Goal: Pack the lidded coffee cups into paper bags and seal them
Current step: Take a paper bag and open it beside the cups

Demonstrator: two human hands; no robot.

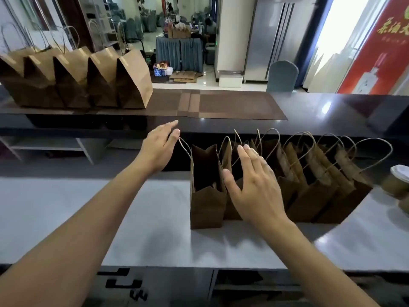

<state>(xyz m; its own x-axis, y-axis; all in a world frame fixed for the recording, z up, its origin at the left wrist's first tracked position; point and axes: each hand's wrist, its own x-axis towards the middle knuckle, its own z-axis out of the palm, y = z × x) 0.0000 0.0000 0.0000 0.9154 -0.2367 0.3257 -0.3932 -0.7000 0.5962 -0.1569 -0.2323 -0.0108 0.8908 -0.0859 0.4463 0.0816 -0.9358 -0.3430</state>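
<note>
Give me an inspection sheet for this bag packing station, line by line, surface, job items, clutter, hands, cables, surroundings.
Surface: pale worktop in front, dark counter raised behind it with a brown mat.
Job's things: row of open bags standing on the worktop; the leftmost bag stands open. Folded bags line the counter's left end. Lidded cups at the right edge, partly cut off.
Clutter: nothing seen.
Grippers: left hand open, fingers straight, near the leftmost bag's handle; contact unclear. Right hand open, spread over the bag row, gripping nothing.
Cables: nothing seen.
Surroundings: steel fridge, covered chair, red banner, flattened cardboard on the floor.
</note>
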